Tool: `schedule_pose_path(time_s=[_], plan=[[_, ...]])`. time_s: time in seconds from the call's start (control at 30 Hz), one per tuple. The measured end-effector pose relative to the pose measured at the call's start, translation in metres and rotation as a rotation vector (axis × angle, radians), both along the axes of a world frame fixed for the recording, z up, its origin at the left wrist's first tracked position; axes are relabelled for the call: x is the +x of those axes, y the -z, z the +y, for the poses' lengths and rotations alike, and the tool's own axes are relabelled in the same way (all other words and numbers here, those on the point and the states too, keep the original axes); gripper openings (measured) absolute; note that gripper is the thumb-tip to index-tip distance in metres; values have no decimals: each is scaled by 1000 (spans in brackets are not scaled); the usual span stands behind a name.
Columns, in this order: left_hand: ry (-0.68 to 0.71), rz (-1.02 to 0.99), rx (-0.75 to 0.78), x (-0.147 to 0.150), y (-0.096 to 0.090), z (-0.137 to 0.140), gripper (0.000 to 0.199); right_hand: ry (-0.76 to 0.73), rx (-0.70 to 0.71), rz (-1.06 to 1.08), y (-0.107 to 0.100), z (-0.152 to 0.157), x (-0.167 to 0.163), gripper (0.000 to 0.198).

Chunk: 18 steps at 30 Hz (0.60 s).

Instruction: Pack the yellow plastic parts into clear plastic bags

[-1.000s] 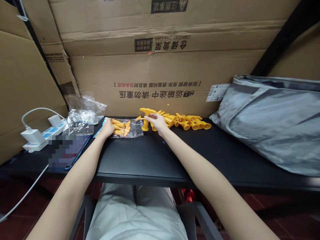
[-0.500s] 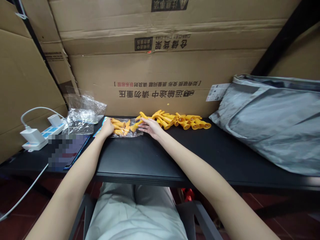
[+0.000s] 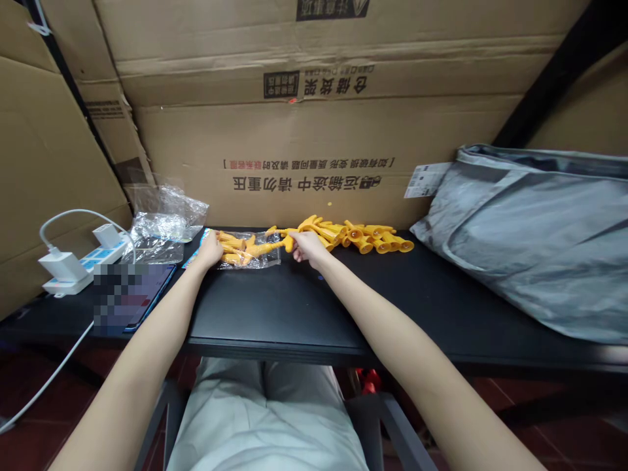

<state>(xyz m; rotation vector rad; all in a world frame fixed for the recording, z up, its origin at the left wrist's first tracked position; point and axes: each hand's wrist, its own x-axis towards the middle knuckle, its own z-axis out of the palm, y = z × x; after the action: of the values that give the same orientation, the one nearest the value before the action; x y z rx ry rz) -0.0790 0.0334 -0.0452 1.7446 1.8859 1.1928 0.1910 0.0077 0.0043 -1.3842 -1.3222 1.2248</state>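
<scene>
My left hand (image 3: 210,249) is closed on the left end of a clear plastic bag (image 3: 267,260) lying on the table. Several orange-yellow hand-shaped toys (image 3: 231,241) are inside the bag. My right hand (image 3: 308,248) pinches one yellow hand-shaped toy (image 3: 288,243) by its right end, at the bag's right side. A thin yellow part stretches from that toy leftward over or into the bag; I cannot tell which. Just behind and right of my right hand lies a pile of similar yellow toys (image 3: 377,237) with hollow, flared ends.
Crumpled clear plastic (image 3: 164,219) lies behind my left hand. A phone (image 3: 147,297) and a white power strip (image 3: 69,281) with chargers and a cable occupy the left. A large grey bag (image 3: 534,235) fills the right. Cardboard (image 3: 294,137) walls the back of the black table (image 3: 275,314).
My right hand has shifted slightly to the right and closed its fingers on the toy's right end. The toy now lies lower and more level. My left hand stays on the bag.
</scene>
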Motion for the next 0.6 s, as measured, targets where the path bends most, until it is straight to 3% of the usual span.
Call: schedule_pose_path(time_s=[0.27,0.6], plan=[[-6,36,-18,3,-4,-4,40,-91,22,56,6,5,2,35],[-4,-205,-14,12,-11,-13,29,-192,-82,245,8,1,-1,28]])
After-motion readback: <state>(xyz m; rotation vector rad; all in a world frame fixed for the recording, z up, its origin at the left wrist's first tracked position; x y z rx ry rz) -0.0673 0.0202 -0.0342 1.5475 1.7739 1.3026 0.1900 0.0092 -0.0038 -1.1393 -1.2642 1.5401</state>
